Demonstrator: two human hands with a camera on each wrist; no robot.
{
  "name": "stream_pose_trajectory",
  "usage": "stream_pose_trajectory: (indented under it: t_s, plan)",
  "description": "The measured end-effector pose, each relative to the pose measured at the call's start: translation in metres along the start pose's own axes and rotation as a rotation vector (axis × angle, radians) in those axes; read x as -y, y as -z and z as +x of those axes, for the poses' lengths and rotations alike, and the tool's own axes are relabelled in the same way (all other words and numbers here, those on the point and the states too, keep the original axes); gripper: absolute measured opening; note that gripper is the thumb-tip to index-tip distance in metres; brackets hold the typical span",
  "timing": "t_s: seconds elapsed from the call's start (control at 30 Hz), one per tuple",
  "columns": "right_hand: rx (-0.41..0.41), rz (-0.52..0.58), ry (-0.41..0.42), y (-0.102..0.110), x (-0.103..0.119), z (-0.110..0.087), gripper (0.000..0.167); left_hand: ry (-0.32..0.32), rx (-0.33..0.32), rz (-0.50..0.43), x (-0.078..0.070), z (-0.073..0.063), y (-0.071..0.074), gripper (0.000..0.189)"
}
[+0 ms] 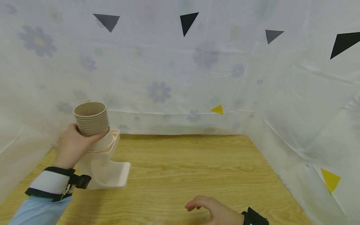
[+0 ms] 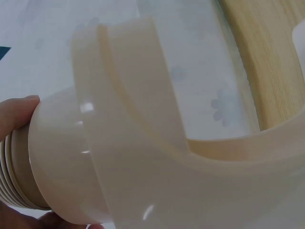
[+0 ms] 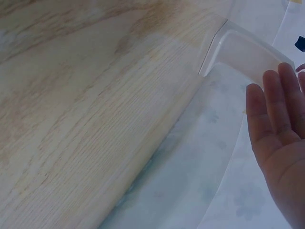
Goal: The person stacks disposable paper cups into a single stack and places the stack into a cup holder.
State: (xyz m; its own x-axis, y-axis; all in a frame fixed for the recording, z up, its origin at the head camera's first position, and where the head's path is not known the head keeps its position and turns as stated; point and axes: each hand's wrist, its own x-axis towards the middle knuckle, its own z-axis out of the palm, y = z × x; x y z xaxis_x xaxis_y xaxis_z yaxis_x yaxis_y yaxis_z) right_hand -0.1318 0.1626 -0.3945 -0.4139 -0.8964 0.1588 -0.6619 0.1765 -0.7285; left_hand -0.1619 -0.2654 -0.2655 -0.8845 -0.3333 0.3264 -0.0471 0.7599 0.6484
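Note:
At the left of the head view, my left hand (image 1: 70, 145) grips a stack of beige paper cups (image 1: 91, 120), with the thumb across the near side. The stack stands upright with its open mouths up, its lower end inside the round collar of a cream plastic cup dispenser (image 1: 119, 175). In the left wrist view, the thumb and fingers wrap the cups (image 2: 19, 162) right at the collar's rim (image 2: 57, 157). My right hand (image 1: 213, 209) is over the table at the bottom centre, holding nothing. Its fingers (image 3: 257, 109) look extended and relaxed in the right wrist view.
The dispenser stands on a wood-grain table (image 1: 182, 168). White flowered sheeting (image 1: 168, 68) rises behind the table and along both sides, with black, grey and yellow triangles on it.

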Motion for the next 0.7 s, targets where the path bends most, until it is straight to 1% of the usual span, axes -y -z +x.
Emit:
stream_pose_trajectory:
  t_s: [0.07,0.23,0.37,0.47,0.53,0.6,0.7]
  plan:
    - [-0.005,-0.021,0.009,0.0,0.0,0.0,0.046,-0.004,-0.003,0.004,0.001,0.0,-0.002,0.084]
    - [-0.022,-0.065,0.027,0.001,-0.003,-0.001,0.047,0.044,-0.013,0.029,0.003,0.0,-0.007,0.089]
    - [-0.028,-0.085,0.037,0.001,-0.003,-0.002,0.048,0.056,0.015,0.035,0.005,0.0,-0.009,0.09]
    - [-0.021,-0.072,0.03,0.001,-0.003,-0.002,0.048,0.063,0.023,0.042,0.006,0.0,-0.011,0.091]
    - [-0.011,-0.038,0.008,0.001,-0.002,-0.002,0.047,0.068,0.014,0.034,0.006,0.001,-0.013,0.089]
    - [0.001,0.008,-0.024,0.002,-0.001,-0.003,0.047,0.055,-0.017,0.008,0.005,0.001,-0.013,0.088]
    - [0.017,0.083,-0.069,0.001,0.001,-0.003,0.047,0.029,-0.073,-0.062,0.001,0.002,-0.013,0.088]
